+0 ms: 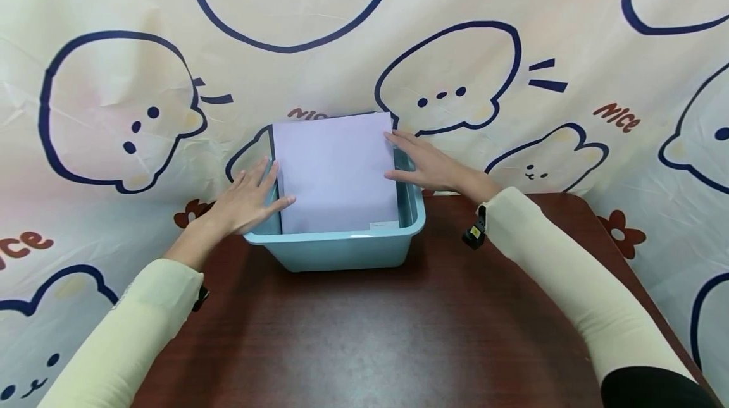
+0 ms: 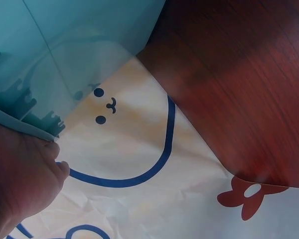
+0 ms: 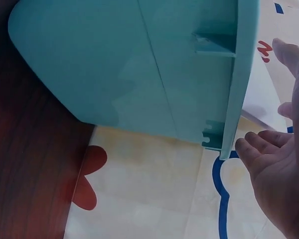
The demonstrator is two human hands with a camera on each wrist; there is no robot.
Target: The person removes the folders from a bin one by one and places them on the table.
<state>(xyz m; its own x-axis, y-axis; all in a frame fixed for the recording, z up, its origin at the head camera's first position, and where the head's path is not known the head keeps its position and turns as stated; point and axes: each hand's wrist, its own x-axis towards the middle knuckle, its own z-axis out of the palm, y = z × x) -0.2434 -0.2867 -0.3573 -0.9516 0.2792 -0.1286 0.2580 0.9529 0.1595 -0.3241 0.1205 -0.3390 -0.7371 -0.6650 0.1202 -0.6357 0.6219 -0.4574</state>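
Observation:
A light blue plastic basin [image 1: 342,259] stands on the table. In it a large flat lavender sheet or folder [image 1: 336,174] sits tilted, with a small white label at its lower right corner and a dark edge behind it. My left hand [image 1: 245,199] lies over the basin's left rim, fingers spread and the thumb reaching over the sheet's left edge. In the left wrist view, that hand [image 2: 22,174] is at the rim. My right hand [image 1: 429,161] is at the sheet's right edge, its fingers extended. The right wrist view shows this hand [image 3: 279,164] beside the basin's rim.
A dark brown wooden table [image 1: 364,332] lies under the basin. Right behind it hangs a cream cloth [image 1: 319,79] printed with cartoon bears and red flowers. The table's right edge [image 1: 643,294] runs past my right forearm.

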